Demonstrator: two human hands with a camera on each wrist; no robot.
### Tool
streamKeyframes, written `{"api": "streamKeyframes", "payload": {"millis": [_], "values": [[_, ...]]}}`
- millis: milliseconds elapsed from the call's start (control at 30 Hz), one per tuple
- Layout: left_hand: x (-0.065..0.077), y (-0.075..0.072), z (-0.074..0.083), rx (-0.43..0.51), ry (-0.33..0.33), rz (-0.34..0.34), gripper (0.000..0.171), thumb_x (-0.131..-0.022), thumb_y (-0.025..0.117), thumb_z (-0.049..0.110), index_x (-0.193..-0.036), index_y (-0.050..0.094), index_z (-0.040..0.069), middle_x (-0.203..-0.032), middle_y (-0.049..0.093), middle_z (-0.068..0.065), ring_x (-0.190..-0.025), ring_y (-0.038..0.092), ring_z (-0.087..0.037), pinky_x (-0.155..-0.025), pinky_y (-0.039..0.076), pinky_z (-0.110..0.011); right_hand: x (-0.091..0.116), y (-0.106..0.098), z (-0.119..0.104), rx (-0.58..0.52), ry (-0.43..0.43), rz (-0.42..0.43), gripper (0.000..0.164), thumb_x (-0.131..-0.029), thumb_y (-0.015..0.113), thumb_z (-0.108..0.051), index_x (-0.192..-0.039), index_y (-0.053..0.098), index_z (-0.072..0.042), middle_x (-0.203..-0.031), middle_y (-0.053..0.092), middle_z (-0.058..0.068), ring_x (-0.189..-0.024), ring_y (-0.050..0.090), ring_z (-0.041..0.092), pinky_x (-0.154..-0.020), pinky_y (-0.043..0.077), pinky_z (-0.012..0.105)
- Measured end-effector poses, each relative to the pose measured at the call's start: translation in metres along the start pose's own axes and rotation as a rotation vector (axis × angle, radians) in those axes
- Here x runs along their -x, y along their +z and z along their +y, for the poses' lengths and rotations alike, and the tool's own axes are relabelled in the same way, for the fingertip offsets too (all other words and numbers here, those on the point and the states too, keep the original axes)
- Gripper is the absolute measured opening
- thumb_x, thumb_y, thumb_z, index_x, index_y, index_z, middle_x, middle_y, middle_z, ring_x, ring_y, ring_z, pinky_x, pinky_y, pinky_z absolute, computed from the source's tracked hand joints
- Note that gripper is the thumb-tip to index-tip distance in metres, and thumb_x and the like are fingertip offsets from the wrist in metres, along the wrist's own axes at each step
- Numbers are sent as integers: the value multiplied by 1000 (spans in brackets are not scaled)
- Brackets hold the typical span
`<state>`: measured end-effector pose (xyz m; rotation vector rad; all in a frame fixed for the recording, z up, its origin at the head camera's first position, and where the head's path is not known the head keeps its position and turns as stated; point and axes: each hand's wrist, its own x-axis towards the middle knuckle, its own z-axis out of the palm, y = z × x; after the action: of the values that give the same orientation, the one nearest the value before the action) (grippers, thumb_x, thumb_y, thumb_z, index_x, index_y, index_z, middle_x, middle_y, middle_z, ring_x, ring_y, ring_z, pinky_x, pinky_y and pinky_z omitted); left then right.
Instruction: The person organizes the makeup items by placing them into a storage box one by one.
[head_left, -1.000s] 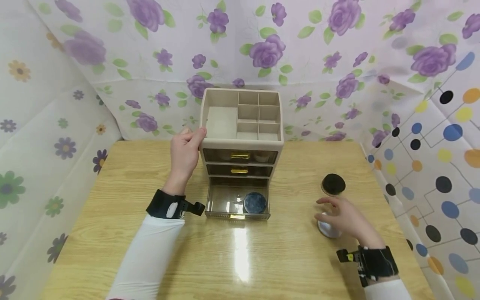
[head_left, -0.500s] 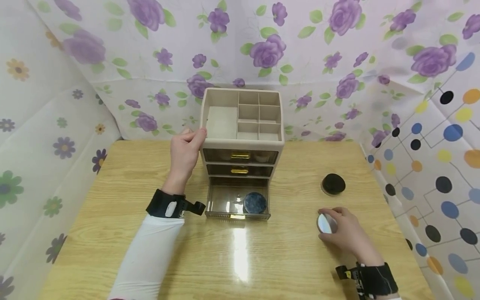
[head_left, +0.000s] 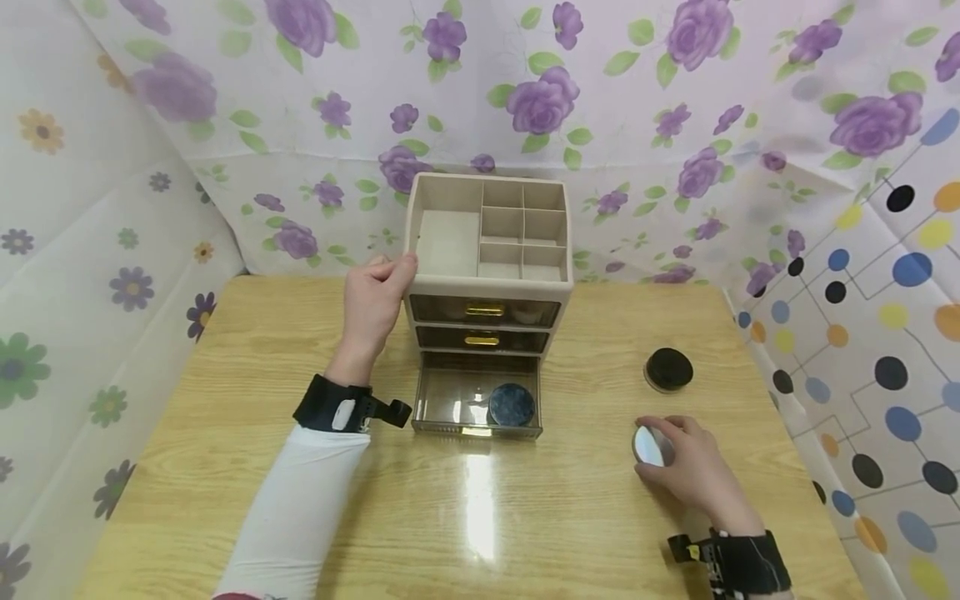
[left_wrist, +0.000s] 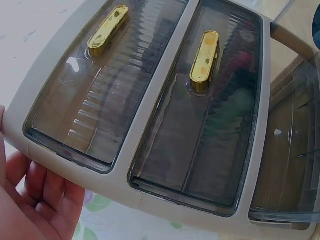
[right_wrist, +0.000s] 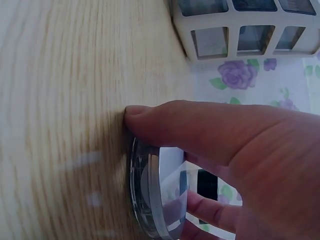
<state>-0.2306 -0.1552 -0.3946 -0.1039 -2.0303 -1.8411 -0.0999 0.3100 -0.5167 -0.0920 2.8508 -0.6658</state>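
Note:
My left hand [head_left: 372,302] grips the left front edge of a beige desktop drawer organizer [head_left: 489,286], thumb on the top rim and fingers curled against the side. Its lowest drawer [head_left: 455,392] is pulled out, with a round dark-topped container [head_left: 512,405] inside at the right. On the right of the table, my right hand [head_left: 693,467] pinches a round clear case with a shiny mirror-like top [head_left: 647,447] between thumb and fingers. In the right wrist view that case [right_wrist: 169,190] appears down on the wood, its far side covered by the fingers.
A round container with a black lid [head_left: 669,368] stands behind my right hand. The organizer's upper two drawers, with gold handles [head_left: 483,308], are closed. Floral cloth [head_left: 540,108] hangs behind the wooden table [head_left: 585,517], and patterned cloth lines both sides.
My right hand has come down around the mirror-topped case and now grips it by the sides. The left hand has stayed on the organizer. The head view has shifted slightly.

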Motion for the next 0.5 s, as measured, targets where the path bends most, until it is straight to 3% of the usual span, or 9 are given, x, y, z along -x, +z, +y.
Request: {"api": "streamKeyframes", "payload": {"millis": [233, 500], "values": [[-1, 0, 0, 3, -17, 6, 33, -102, 73, 21, -92, 82, -10, -66, 35, 1, -62, 33, -16, -58, 28, -27, -2, 0, -3, 7, 3, -11, 70, -84, 93, -32, -147, 65, -17, -146, 47, 34, -126, 46, 61, -90, 48, 75], [-1, 3, 0, -8, 21, 49, 19, -99, 74, 13, -102, 82, -3, -65, 39, 2, -63, 37, -13, -56, 31, -24, -7, -1, -6, 8, 4, -22, 71, -85, 91, -35, -147, 64, -14, -146, 47, 36, -124, 47, 64, -89, 48, 75]]}}
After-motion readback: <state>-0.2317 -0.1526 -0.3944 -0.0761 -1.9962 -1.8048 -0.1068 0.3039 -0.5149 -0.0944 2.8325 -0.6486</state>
